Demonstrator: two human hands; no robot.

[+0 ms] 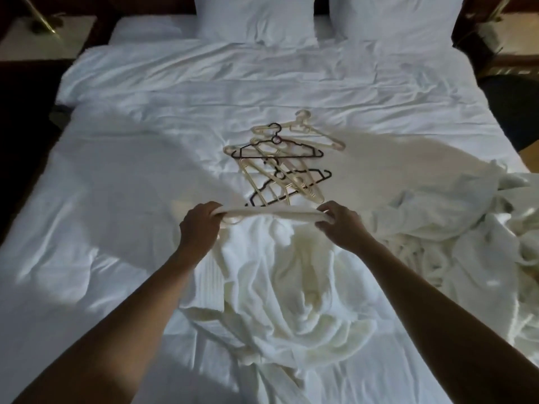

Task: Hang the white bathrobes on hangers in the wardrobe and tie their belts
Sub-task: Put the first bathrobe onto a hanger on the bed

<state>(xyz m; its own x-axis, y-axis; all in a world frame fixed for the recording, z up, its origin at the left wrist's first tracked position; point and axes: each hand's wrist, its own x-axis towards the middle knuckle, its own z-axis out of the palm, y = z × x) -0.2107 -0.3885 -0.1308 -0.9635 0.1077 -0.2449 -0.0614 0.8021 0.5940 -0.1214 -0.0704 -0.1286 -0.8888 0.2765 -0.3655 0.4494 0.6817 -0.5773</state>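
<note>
A white bathrobe point(280, 275) hangs down over the bed in front of me, its collar stretched level between my hands. My left hand point(199, 225) grips the collar's left end, where a cream hanger hook point(232, 221) shows under the fingers. My right hand point(339, 223) pinches the collar's right end. Just beyond the collar, a heap of several cream and black hangers point(280, 161) lies on the sheet. More white bathrobes point(455, 228) are piled crumpled at the right side of the bed.
The bed point(131, 176) has a white sheet, with two pillows point(256, 16) at its head. A bedside table point(43, 36) stands at the far left and another point(507, 33) at the far right. A dark chair point(516, 109) is by the right edge.
</note>
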